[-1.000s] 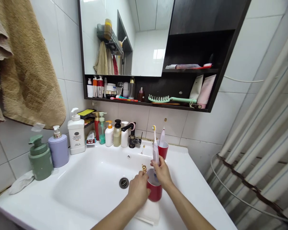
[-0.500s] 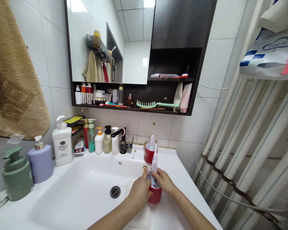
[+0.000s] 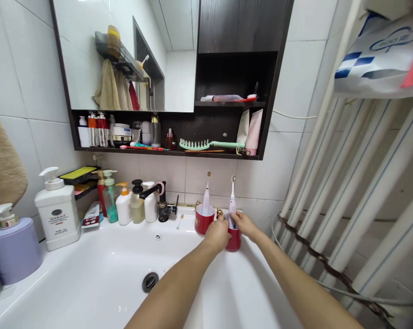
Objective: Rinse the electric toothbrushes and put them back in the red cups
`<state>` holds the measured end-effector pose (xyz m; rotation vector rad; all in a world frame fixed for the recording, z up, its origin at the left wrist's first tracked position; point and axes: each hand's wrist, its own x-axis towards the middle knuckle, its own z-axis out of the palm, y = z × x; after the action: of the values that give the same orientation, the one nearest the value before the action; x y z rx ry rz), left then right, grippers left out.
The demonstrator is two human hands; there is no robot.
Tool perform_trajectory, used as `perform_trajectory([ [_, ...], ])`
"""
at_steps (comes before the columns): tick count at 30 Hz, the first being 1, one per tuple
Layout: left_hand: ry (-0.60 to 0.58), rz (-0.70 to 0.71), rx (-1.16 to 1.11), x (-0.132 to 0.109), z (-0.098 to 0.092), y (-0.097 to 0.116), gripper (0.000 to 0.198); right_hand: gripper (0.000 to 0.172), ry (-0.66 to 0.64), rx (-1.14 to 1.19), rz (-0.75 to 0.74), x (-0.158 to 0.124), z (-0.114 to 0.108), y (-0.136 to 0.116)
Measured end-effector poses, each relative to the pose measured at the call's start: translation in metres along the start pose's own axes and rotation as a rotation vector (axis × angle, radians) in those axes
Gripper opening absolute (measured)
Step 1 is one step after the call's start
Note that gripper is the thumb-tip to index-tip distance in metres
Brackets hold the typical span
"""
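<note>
A red cup (image 3: 233,241) is on the sink counter near the back wall, with a white and pale pink electric toothbrush (image 3: 233,203) upright in it. My left hand (image 3: 217,235) is closed around the cup's left side, by its gold handle (image 3: 220,213). Fingers of my right hand (image 3: 245,225) are pinched at the toothbrush's lower body, at the cup's rim. To the left stands a second red cup (image 3: 203,223), holding a pink electric toothbrush (image 3: 206,198).
The white sink basin (image 3: 117,274) lies front left, below a black faucet (image 3: 162,203). Pump bottles (image 3: 124,205) line the counter's left and back. A dark mirror cabinet (image 3: 227,132) hangs above. White radiator pipes (image 3: 350,196) stand right; a small brush head (image 3: 180,221) lies by the faucet.
Both hands have moved forward with the cup and toothbrush, from the counter's near part to beside the other red cup. The view has shifted to the right.
</note>
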<state>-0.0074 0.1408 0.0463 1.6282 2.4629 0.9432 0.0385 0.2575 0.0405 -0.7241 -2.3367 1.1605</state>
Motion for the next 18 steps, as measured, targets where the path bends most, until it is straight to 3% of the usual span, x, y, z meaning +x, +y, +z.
perform_trajectory([
  [9, 0.018, 0.009, 0.004, 0.033, 0.017, -0.011, 0.030, 0.025, 0.049, -0.091, 0.037, 0.032, -0.005, 0.008],
  [13, 0.191, 0.119, 0.133, 0.026, 0.005, -0.026, 0.034, 0.024, 0.071, -0.101, 0.031, 0.035, -0.006, 0.011],
  [15, 0.278, 0.055, 0.206, 0.020, -0.004, -0.038, 0.034, 0.024, 0.132, -0.107, 0.029, 0.033, -0.010, 0.009],
  [18, 0.225, -0.090, 0.235, 0.012, -0.015, -0.052, 0.026, 0.026, 0.305, -0.119, 0.020, 0.021, -0.014, -0.001],
])
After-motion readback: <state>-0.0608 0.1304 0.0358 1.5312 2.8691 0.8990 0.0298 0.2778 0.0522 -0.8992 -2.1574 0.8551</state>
